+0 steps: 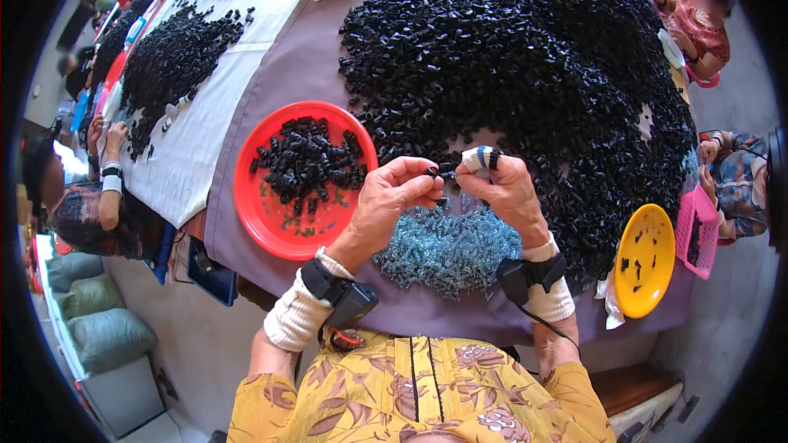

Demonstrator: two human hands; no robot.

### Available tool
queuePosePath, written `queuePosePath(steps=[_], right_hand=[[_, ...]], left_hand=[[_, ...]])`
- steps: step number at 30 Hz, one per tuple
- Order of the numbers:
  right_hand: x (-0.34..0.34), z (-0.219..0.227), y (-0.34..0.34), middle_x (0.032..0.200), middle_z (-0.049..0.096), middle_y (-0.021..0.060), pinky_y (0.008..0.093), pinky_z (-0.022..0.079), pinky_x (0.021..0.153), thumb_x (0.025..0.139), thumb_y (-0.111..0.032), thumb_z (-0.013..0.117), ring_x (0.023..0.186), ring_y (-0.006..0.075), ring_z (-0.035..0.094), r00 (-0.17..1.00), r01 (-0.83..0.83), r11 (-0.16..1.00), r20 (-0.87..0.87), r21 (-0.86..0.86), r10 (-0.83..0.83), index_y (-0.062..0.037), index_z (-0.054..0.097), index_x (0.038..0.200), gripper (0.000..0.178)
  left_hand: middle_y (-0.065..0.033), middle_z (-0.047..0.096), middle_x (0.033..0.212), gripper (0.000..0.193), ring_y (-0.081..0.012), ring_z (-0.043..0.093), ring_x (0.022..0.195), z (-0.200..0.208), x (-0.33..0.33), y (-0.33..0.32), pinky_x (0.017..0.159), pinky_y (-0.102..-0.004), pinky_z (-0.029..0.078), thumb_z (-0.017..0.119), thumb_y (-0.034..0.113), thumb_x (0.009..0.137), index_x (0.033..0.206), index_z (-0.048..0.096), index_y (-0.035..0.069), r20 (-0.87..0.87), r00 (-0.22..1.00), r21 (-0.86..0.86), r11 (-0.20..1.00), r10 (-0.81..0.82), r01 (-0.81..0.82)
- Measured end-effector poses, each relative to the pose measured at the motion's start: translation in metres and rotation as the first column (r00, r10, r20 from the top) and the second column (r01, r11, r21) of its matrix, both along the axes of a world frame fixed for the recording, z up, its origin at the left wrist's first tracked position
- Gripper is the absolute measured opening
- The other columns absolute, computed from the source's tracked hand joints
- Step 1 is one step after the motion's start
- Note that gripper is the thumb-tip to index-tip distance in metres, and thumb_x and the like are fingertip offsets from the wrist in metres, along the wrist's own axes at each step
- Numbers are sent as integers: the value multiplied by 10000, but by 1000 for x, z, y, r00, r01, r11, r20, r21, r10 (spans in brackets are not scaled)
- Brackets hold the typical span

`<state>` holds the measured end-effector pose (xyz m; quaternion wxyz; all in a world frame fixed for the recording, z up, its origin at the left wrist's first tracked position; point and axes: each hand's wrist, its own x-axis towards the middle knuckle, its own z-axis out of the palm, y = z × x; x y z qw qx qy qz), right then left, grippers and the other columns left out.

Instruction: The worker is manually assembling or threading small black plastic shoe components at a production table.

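Note:
My left hand [392, 197] is closed in a pinch on a small black plastic part [432, 171], held above the table. Close beside it, my right hand [502, 184] is also closed, its fingertips drawn together at the same spot. A white and blue striped cloth cover [480, 158] wraps a finger of that hand. Whatever the right fingertips pinch is too small and covered to make out. Just below both hands lies a heap of small bluish, shiny coil springs [447, 250]. A great pile of loose black plastic parts [509, 66] spreads beyond them.
Left of my hands, a red plate [248, 197] holds black parts. A yellow plate [657, 254] with a few pieces and a pink basket [698, 261] stand at the right edge. Co-workers sit at both sides. More black parts [176, 57] lie on the white cloth at left.

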<state>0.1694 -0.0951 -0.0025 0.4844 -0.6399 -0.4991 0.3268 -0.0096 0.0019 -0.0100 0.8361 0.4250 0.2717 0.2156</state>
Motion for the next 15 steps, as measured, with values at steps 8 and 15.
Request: queuePosePath(steps=[8, 15], right_hand=[[-10, 14, 7, 820, 655, 45, 238, 518, 696, 808, -20, 633, 767, 99, 624, 991, 1, 992, -132, 123, 16, -11, 621, 1010, 203], [-12, 15, 12, 825, 668, 97, 285, 537, 663, 817, -27, 614, 753, 163, 661, 997, -79, 987, 18, 142, 78, 2, 598, 1069, 254]], left_hand=[[-73, 650, 933, 230, -135, 635, 824, 7, 3, -3, 748, -279, 528, 595, 96, 877, 1083, 565, -2, -15, 1000, 100, 995, -11, 13], [-58, 651, 909, 221, -115, 633, 797, 5, 5, -4, 720, -256, 527, 607, 92, 869, 1066, 587, -5, -18, 1000, 167, 986, 12, -8]])
